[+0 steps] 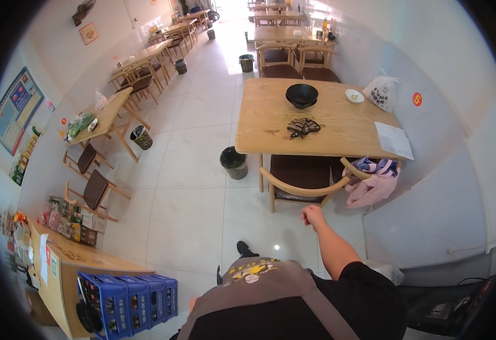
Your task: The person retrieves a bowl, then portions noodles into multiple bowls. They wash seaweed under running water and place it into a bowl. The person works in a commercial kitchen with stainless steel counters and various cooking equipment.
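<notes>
My right hand [312, 215] hangs loosely closed just in front of a wooden chair [307, 187], and nothing shows in it. Of my left arm only a sliver of skin appears at the apron's left edge; hand or forearm, I cannot tell. Beyond the chair stands a wooden table [260, 110]. On it are stacked black bowls [302, 94], a crumpled dark striped cloth [303, 127], a small white dish [354, 96], a tied white plastic bag [382, 91] and a white sheet of paper [393, 139].
Pink and blue cloth [371, 187] hangs over a second chair. A lined bin [234, 163] stands at the table's left corner. Blue crates [145, 304] sit by a wooden counter [77, 255] at lower left. More tables and chairs line both walls along a tiled aisle [188, 161].
</notes>
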A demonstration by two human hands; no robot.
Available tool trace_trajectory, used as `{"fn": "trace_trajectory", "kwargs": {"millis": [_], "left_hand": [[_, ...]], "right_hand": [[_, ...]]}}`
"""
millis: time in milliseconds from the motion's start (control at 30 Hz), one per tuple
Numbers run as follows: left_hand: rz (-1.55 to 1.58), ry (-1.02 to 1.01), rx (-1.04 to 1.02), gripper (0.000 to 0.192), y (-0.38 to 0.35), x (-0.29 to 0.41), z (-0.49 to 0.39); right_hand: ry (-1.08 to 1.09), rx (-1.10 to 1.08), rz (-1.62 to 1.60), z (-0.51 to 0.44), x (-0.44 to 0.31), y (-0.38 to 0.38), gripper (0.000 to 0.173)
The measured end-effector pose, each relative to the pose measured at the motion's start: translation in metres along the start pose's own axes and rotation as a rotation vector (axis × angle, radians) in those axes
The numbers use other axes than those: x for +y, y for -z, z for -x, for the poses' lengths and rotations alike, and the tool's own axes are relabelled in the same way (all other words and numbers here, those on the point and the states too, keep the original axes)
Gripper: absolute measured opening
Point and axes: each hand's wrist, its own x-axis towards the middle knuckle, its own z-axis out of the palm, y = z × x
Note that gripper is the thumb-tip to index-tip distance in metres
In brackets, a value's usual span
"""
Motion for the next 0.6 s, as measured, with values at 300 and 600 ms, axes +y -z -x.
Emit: {"fn": "trace_trajectory", "kwargs": {"millis": [300, 600], "left_hand": [[-0.064, -0.312, -0.066, 0.023, 0.036, 0.202, -0.090], [0.479, -0.422, 0.277, 0.026, 0.051, 0.394, -0.074]], "right_hand": [[0.047, 0.000, -0.200, -0.088, -0.113, -0.065, 0.013], [0.120, 0.066, -0.301, -0.292, -0.254, -0.018, 0.019]]}}
